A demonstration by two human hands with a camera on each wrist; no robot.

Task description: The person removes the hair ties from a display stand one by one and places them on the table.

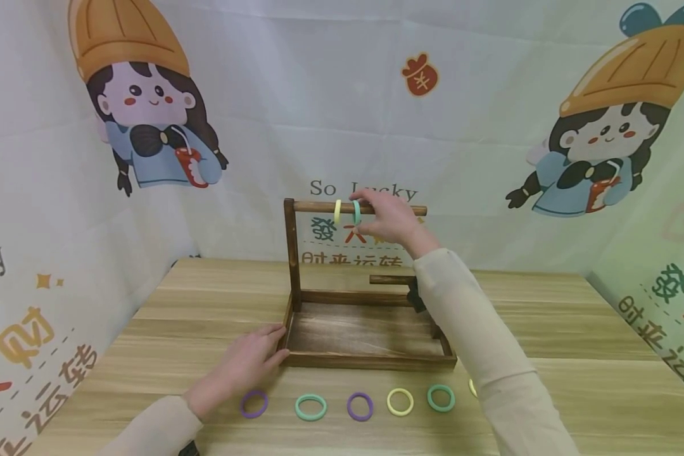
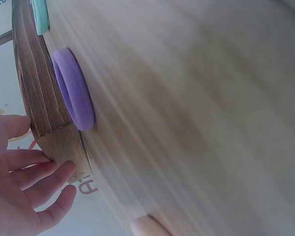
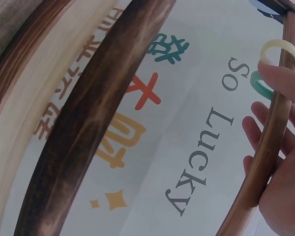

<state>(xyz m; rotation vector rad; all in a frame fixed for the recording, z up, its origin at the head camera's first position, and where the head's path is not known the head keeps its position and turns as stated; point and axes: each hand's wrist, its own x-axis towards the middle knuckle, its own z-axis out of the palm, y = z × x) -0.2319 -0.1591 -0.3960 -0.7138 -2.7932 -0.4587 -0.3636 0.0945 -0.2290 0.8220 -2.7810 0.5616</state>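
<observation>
A dark wooden rack (image 1: 370, 362) stands on the table, with a tray base and horizontal rods. My right hand (image 1: 390, 215) is at its upper rod (image 1: 313, 206), pinching a green hair tie (image 1: 356, 212) that encircles the rod. Just left of it hangs a yellow hair tie (image 1: 337, 211). In the right wrist view, the thumb lies against the green hair tie (image 3: 259, 84), and the other fingers are partly behind the rod. At the base's front left corner, my left hand (image 1: 247, 361) holds the rack, thumb at the front and fingers along the end.
Along the table front lie several hair ties, among them purple (image 1: 254, 404), green (image 1: 310, 407) and yellow (image 1: 400, 402) ones. The right forearm partly covers another yellow one. A shorter lower rod (image 1: 390, 279) juts leftward. A printed cloth (image 1: 251, 126) hangs behind the table.
</observation>
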